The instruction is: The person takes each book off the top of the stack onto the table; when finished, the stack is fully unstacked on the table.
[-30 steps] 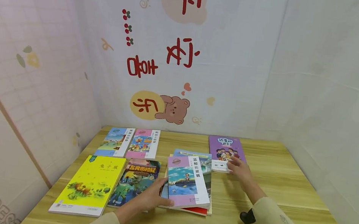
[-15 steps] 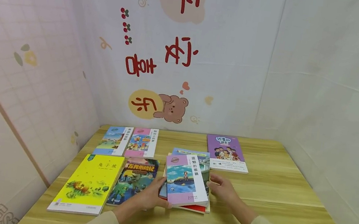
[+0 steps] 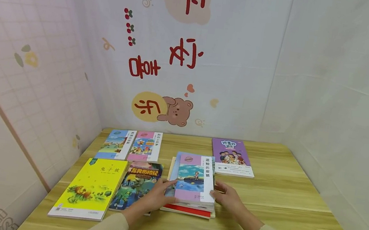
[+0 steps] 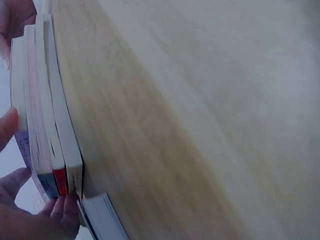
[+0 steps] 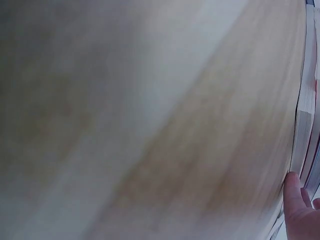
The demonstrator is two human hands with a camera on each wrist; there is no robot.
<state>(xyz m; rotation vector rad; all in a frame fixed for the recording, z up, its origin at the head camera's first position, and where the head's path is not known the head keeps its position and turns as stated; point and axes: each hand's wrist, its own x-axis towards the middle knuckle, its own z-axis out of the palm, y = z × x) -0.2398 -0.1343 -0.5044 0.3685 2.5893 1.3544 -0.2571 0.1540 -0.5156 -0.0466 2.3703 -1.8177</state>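
The left grip (image 3: 159, 196) rests at the near left corner of a book stack, its fingers lying against the side and its thumb by the front; it presses rather than clasps. The right grip (image 3: 229, 198) is set against the opposite side, likewise unclenched, and the right wrist view shows one extended finger (image 5: 294, 192) with its tip on the lower page edges. Between them, on top, lies a pink-and-white book (image 3: 193, 179) with a sea picture; under it a blue cover (image 3: 172, 184) shows on the left, and a red strip (image 3: 188, 210) and a cream edge (image 3: 172, 166) jut out unevenly lower down. I judge the step in hand to be squaring this stack: the upper books look fairly straight, the lower ones less so. The next move probably calls for light, level pressure lower on both sides, and perhaps from the front, without shoving the top book askew. Just left of the stack on the worktop (image 3: 284, 211) lies a dark dinosaur book (image 3: 137, 187), with a yellow book (image 3: 90, 188) beyond it; behind these sit a blue book (image 3: 114, 143) and a pink book (image 3: 144, 146). A purple book (image 3: 233, 155) lies apart at the back right, before the printed cloth (image 3: 241, 60).
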